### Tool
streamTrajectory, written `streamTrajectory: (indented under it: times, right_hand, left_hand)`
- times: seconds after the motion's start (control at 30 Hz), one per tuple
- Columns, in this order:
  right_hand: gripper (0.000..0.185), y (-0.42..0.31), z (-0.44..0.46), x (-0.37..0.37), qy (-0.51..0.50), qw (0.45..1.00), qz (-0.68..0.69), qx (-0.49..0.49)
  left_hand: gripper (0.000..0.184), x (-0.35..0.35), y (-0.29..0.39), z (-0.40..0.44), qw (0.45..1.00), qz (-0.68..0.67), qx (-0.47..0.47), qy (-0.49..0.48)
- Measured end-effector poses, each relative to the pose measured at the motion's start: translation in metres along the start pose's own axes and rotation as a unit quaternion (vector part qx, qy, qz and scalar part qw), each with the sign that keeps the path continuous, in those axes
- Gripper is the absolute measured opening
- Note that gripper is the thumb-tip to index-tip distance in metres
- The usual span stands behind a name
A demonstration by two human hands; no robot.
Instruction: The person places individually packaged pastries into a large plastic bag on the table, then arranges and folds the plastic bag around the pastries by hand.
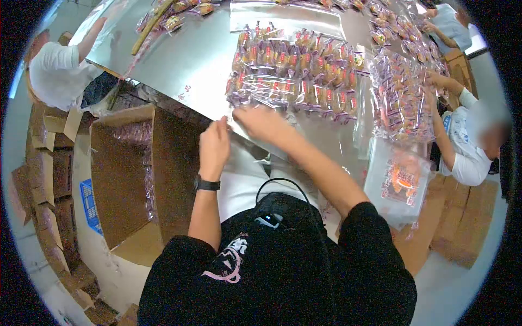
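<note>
Near the table's front edge, a clear plastic bag (293,87) lies flat, filled with rows of small wrapped snacks with red print. My right hand (263,125) reaches to its near left corner, fingers closed on the film there. Just left of it is my left hand (215,149), wearing a dark wristband, with thumb and fingers pinched together. Its fingertips are close to the same corner; what they grip is too small and glossy to make out.
A cardboard box (122,201) with wrapped packs inside stands open at my left. Right of the snacks lie another filled bag (399,98) and printed flat bags (399,182). One person (57,76) is at left, another (470,138) at right. A blue crate (89,206) sits beyond the box.
</note>
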State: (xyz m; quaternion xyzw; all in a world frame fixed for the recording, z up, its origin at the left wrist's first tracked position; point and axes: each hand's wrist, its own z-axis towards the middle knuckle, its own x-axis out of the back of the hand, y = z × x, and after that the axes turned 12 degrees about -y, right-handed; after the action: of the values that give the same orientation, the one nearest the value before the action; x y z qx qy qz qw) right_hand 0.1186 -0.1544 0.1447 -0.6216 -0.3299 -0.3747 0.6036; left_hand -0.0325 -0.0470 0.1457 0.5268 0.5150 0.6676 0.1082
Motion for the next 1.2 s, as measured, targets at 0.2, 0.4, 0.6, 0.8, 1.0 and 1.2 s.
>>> streamTrajectory:
  times: [0.2,0.4,0.6,0.8,1.0,1.2]
  right_hand:
    - [0.036,-0.007,0.016,0.019,-0.035,0.994,0.070,-0.076]
    - [0.033,0.035,0.030,-0.015,0.040,0.988,0.149,-0.020]
    - [0.029,0.015,-0.054,0.028,-0.046,0.998,0.047,-0.016]
    - [0.035,0.066,-0.076,0.024,0.078,0.967,0.190,-0.149]
    - [0.041,0.023,-0.110,0.043,-0.011,0.965,0.244,-0.096]
    - [0.072,-0.020,-0.217,0.072,-0.145,0.959,-0.182,-0.164]
  left_hand:
    - [0.042,0.009,0.004,-0.012,0.999,-0.020,-0.004,-0.035]
    - [0.041,0.017,-0.002,-0.006,0.997,-0.005,-0.020,-0.079]
    - [0.044,0.030,-0.016,0.007,0.994,-0.047,-0.052,-0.085]
    - [0.044,0.026,-0.015,0.008,0.990,-0.047,-0.076,-0.113]
    - [0.036,0.063,-0.006,0.007,0.942,-0.287,0.101,-0.138]
    - [0.066,0.083,0.008,-0.017,0.840,0.316,-0.379,-0.225]
